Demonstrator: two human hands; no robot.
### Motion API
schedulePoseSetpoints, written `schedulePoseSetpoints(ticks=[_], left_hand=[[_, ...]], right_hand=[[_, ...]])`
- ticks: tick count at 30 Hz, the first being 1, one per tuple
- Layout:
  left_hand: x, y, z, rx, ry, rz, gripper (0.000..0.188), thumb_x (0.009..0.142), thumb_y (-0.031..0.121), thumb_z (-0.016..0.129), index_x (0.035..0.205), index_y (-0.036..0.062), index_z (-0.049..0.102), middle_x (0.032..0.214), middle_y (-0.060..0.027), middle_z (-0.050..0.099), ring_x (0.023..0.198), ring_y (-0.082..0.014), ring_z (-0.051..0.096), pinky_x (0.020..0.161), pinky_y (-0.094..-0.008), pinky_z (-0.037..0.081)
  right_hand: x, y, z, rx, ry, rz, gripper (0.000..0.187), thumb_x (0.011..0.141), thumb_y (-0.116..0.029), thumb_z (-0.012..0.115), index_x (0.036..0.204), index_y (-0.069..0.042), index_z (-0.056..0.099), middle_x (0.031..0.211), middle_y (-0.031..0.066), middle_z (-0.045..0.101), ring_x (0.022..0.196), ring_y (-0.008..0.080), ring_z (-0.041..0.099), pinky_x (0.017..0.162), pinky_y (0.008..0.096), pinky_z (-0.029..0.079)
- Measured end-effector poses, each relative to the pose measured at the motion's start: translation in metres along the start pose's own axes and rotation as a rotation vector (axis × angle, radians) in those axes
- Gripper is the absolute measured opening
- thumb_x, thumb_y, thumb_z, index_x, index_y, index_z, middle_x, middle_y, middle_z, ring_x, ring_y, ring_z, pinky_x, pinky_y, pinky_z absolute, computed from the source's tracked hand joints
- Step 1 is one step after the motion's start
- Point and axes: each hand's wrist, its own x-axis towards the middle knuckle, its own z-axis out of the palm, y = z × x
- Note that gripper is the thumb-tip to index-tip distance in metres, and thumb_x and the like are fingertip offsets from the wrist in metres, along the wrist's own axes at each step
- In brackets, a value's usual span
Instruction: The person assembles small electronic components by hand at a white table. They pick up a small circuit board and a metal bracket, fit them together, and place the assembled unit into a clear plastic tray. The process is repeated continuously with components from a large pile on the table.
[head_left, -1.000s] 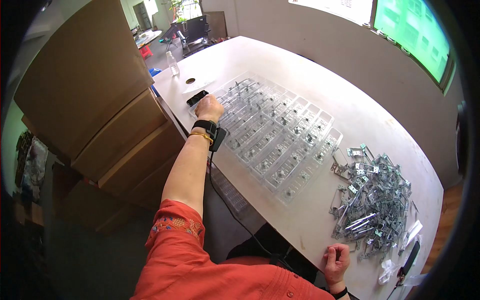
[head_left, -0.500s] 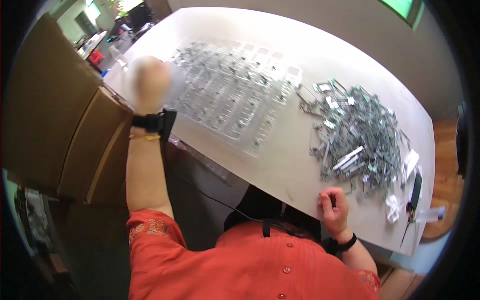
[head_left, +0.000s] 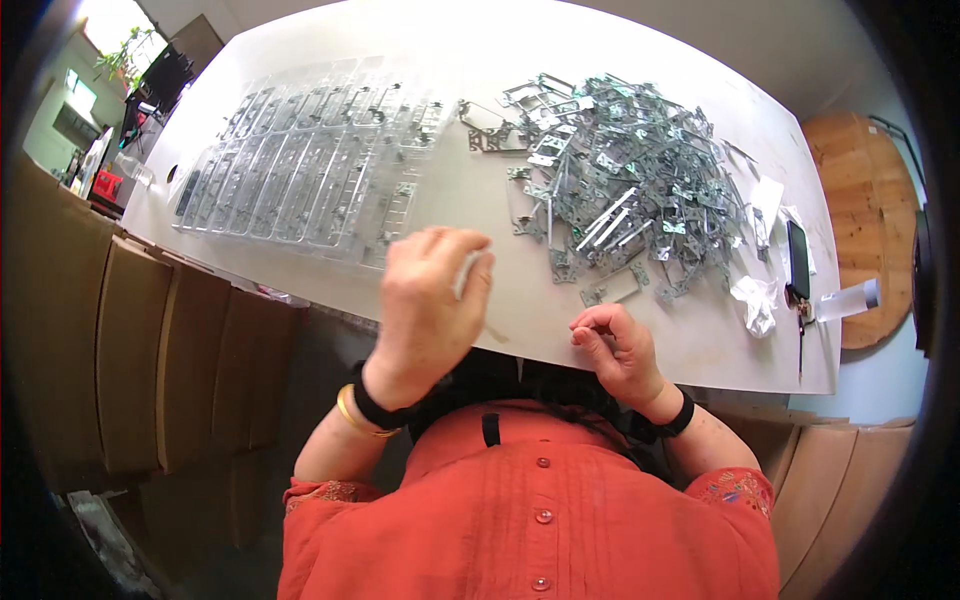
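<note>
many metal parts [head_left: 635, 165] beyond right hand [head_left: 622, 352]; left hand [head_left: 425, 305] near trays [head_left: 270, 239]; all fingers bent, contents unclear

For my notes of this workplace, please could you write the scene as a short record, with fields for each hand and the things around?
Left hand: over the front edge of the table, fingers bent; whether it holds something is unclear
Right hand: at the front edge, fingers curled
Left on table: clear trays with small parts
Right on table: pile of loose grey metal parts; crumpled white wad
Left of table: cardboard boxes
</note>
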Motion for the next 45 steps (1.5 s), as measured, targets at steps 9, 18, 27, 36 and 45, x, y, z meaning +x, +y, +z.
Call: schedulePoseSetpoints(ticks=[9,18,27,36,45], left_hand=[[-0.021,0.024,0.089,-0.223,-0.248,0.143,0.018,0.093,0.008,0.076,0.111,0.0039,0.073,0.106,-0.0164,0.071,0.101,-0.0382,0.068,0.091,-0.0475,0.054],[-0.017,0.044,0.13,-0.121,-0.366,0.236,0.036,0.09,0.008,0.077,0.123,0.0006,0.064,0.121,-0.019,0.066,0.112,-0.0388,0.064,0.097,-0.046,0.053],[-0.032,0.029,0.107,-0.103,-0.451,0.251,0.037,0.089,0.007,0.076,0.122,0.0002,0.061,0.124,-0.0189,0.068,0.112,-0.0396,0.063,0.099,-0.0468,0.052],[-0.055,0.029,0.067,-0.088,-0.495,0.237,0.058,0.086,0.014,0.082,0.14,0.0046,0.061,0.136,-0.0195,0.062,0.123,-0.0416,0.061,0.108,-0.0506,0.051],[-0.072,0.013,0.075,-0.087,-0.448,0.367,0.034,0.09,0.013,0.07,0.121,0.0015,0.066,0.132,-0.021,0.062,0.123,-0.0392,0.062,0.107,-0.0501,0.05]], right_hand=[[-0.036,0.002,-0.057,0.017,0.152,0.181,0.011,0.11,-0.014,0.07,0.113,-0.004,0.065,0.097,0.0031,0.072,0.076,0.0087,0.067,0.069,0.0249,0.055],[-0.035,0.007,-0.066,0.108,0.204,0.264,0.013,0.11,-0.014,0.07,0.114,-0.003,0.063,0.1,0.0026,0.072,0.083,0.0087,0.071,0.075,0.0247,0.058],[-0.034,0.006,-0.063,0.124,0.23,0.242,0.012,0.11,-0.012,0.07,0.113,-0.003,0.064,0.1,0.0031,0.072,0.082,0.0091,0.07,0.075,0.0254,0.058],[-0.031,0.005,-0.059,0.076,0.222,0.278,0.009,0.11,-0.01,0.069,0.112,-0.003,0.064,0.099,0.002,0.072,0.082,0.0079,0.07,0.074,0.0245,0.057],[-0.018,-0.001,-0.048,0.104,0.204,0.278,0.007,0.112,-0.01,0.065,0.117,-0.005,0.063,0.11,0.004,0.073,0.085,0.0084,0.07,0.076,0.0241,0.057]])
